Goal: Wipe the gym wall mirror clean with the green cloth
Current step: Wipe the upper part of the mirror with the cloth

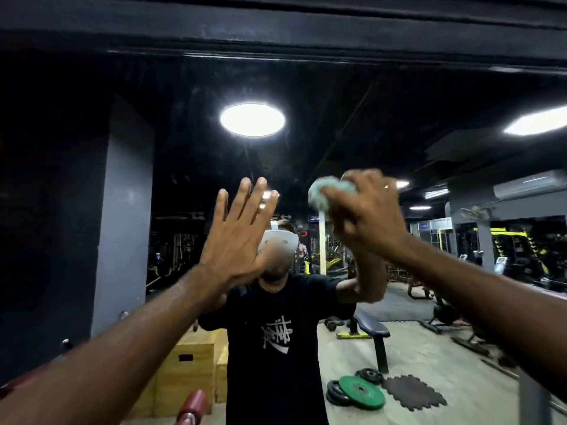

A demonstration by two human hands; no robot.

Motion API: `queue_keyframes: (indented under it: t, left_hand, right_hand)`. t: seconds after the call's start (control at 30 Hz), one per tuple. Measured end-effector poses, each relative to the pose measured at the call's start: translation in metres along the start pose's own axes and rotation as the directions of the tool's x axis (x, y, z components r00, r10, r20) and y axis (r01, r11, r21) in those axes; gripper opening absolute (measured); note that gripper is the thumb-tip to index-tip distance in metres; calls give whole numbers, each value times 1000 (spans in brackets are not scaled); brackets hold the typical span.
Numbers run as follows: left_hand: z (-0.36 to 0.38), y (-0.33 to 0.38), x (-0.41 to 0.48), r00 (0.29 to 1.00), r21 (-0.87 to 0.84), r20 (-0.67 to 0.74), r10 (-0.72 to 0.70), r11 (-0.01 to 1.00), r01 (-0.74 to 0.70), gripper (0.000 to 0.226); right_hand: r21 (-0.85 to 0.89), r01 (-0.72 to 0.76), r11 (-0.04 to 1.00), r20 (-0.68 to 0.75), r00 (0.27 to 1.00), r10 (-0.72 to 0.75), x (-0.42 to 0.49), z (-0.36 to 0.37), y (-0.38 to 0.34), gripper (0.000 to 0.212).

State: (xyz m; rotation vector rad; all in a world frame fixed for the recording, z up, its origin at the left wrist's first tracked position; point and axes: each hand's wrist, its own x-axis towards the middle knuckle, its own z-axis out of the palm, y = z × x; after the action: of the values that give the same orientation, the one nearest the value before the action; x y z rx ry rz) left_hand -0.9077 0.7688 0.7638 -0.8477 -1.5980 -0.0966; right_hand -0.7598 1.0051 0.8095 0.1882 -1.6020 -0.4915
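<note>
Faces the mirror, wide across the whole view and dark with the reflected gym: ceiling light, bench, green plate on the floor. Appears to be in the wiping step itself, working the mirror at about head height, right of centre.

Raises the left hand flat toward the mirror, fingers straight and slightly spread, holding nothing. Cannot tell whether touching the surface or just short of it.

Grips the cloth in the right hand, fingers curled tight round it, with the green bunch bulging out at the hand's upper left and seemingly pressed to the mirror. Shows both hand and cloth blurred, so likely mid-stroke. Offers no plain streak or smear to judge progress by; probably most of the mirror yet to cover.

Calls next for firm, even pressure through the cloth and overlapping passes outward from this patch — up toward the top edge, across to both sides, then down. Would do well to open the bunched cloth for a broader face — and to hold the bare left palm off wiped areas, avoiding fresh prints.
</note>
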Motion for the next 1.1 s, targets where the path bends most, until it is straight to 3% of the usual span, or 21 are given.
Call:
queue_keyframes:
  t: [0.07,0.13,0.2,0.27,0.37,0.43,0.5,0.57,0.6,0.67,0.77,0.8,0.87,0.93,0.97,1.1]
  left_hand:
    - [1,1,-2,1000,-19,-5,-2,1000,2,76]
    - [1,3,-10,1000,-29,-10,2,1000,-2,73]
    - [3,10,-28,1000,-47,-9,-5,999,5,71]
    - [6,20,-50,1000,-65,5,-9,998,10,71]
    - [13,29,-83,1000,-62,12,12,998,-11,71]
    - [14,29,-98,1000,-70,12,26,997,-25,69]
    - [15,25,-106,999,-67,2,38,997,-38,68]
    - [14,20,-112,998,-57,2,55,997,-55,67]
    - [14,19,-116,998,-49,2,58,997,-58,67]
    - [14,21,-121,999,-31,2,52,998,-52,67]
    - [15,30,-124,999,-27,13,42,999,-42,70]
    - [16,33,-122,999,-29,17,42,999,-41,71]
    - [17,37,-117,999,-37,29,27,999,-26,76]
    - [20,37,-116,999,-40,28,22,999,-21,78]
    - [21,37,-116,999,-30,31,29,999,-28,78]
    - [18,37,-111,999,-46,3,49,998,-49,77]
  right_hand:
    - [53,-299,953,-74,950,303,14,-1,3,50]
    - [178,-378,909,-88,914,397,-7,6,-23,47]
    - [223,-244,944,-34,966,258,-64,18,-54,48]
    - [270,-19,963,81,997,-3,-128,14,-82,48]
    - [272,250,929,153,942,-298,-141,-1,-74,39]
    - [192,223,956,84,967,-242,-107,0,-54,45]
    - [158,3,987,20,1000,-6,-76,6,-43,49]
    - [213,-187,959,11,982,188,-92,17,-70,56]
    - [248,-159,956,40,987,154,-115,20,-91,54]
    - [312,75,947,86,991,-107,-155,15,-124,33]
    - [302,299,905,171,917,-360,-141,3,-93,33]
    - [252,294,922,141,931,-335,-125,4,-76,39]
    - [166,83,983,74,993,-96,-100,6,-50,46]
    - [194,-168,967,9,986,169,-109,10,-63,52]
    - [218,-210,953,20,977,210,-124,12,-78,50]
    - [253,70,965,164,980,-114,-165,0,-85,31]
